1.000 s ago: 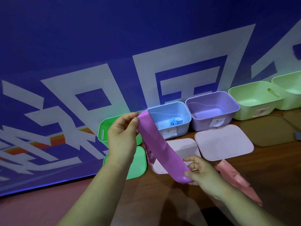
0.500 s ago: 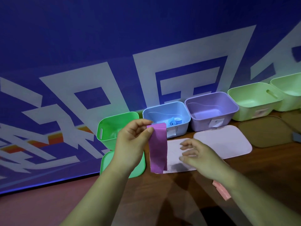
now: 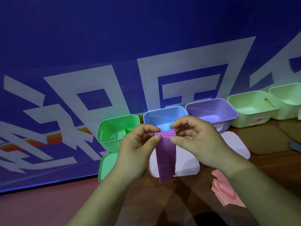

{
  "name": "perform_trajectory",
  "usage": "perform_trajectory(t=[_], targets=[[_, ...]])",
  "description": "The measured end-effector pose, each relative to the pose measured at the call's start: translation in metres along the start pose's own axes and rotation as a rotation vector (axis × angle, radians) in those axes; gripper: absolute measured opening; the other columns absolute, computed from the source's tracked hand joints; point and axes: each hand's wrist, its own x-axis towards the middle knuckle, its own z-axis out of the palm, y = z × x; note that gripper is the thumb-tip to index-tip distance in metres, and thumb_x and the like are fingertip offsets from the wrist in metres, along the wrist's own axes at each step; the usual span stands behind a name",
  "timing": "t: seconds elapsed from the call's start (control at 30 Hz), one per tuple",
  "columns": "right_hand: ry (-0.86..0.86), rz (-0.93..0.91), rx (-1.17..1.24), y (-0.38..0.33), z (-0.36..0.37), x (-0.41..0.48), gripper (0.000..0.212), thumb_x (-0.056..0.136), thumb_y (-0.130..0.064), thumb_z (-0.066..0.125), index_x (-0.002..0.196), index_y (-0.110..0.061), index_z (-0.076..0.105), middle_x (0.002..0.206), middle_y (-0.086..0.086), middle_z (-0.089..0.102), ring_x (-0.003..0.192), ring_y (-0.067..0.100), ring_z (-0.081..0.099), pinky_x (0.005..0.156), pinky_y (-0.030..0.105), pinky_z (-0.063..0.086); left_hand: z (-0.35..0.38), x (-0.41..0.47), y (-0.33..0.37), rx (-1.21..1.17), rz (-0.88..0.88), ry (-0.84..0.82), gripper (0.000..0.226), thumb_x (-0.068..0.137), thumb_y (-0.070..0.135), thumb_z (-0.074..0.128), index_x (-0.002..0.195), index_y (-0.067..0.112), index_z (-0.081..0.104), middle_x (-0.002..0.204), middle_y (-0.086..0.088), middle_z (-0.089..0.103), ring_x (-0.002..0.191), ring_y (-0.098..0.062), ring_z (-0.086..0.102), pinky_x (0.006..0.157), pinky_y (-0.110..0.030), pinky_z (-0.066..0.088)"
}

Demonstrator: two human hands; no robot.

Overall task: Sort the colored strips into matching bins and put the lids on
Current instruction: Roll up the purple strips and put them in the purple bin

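A purple strip [image 3: 166,159] hangs folded in front of me. My left hand [image 3: 138,144] pinches its top left corner and my right hand [image 3: 197,139] pinches its top right corner. Behind the hands stand a green bin [image 3: 114,128], a blue bin [image 3: 162,114] with a blue strip partly hidden inside, and a purple bin [image 3: 211,110]. A pink strip [image 3: 224,191] lies crumpled on the table under my right forearm. A green lid [image 3: 107,165] and two pale pink lids [image 3: 187,167] [image 3: 236,145] lie flat in front of the bins.
Two pale green bins [image 3: 254,106] [image 3: 288,98] stand at the far right, with brown lids [image 3: 263,139] in front of them. A blue wall with white lettering [image 3: 114,79] rises right behind the bins. The wooden table [image 3: 162,201] extends toward me.
My right hand has risen from beside the strip and taken hold of its top edge next to my left hand. The strip now hangs straight down from both hands.
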Motion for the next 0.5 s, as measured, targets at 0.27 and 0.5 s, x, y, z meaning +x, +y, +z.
perform_trajectory(t=[0.27, 0.5], targets=[[-0.006, -0.019, -0.076, -0.014, 0.007, -0.001, 0.030, 0.078, -0.005, 0.080, 0.089, -0.031, 0.070, 0.089, -0.005, 0.072, 0.078, 0.011, 0.067, 0.077, 0.024, 0.055, -0.006, -0.006, 0.007, 0.060, 0.034, -0.061, 0.009, 0.091, 0.005, 0.065, 0.097, 0.013, 0.065, 0.084, 0.000, 0.069, 0.080, -0.015, 0.063, 0.076, -0.033, 0.053], [0.076, 0.026, -0.054, -0.021, 0.016, -0.002, 0.026, 0.080, -0.005, 0.077, 0.085, -0.030, 0.072, 0.087, -0.005, 0.074, 0.079, 0.018, 0.072, 0.082, 0.036, 0.059, -0.009, -0.007, 0.009, -0.001, 0.025, -0.036, 0.010, 0.089, 0.010, 0.066, 0.097, 0.016, 0.065, 0.080, -0.001, 0.067, 0.078, -0.015, 0.062, 0.075, -0.035, 0.051]])
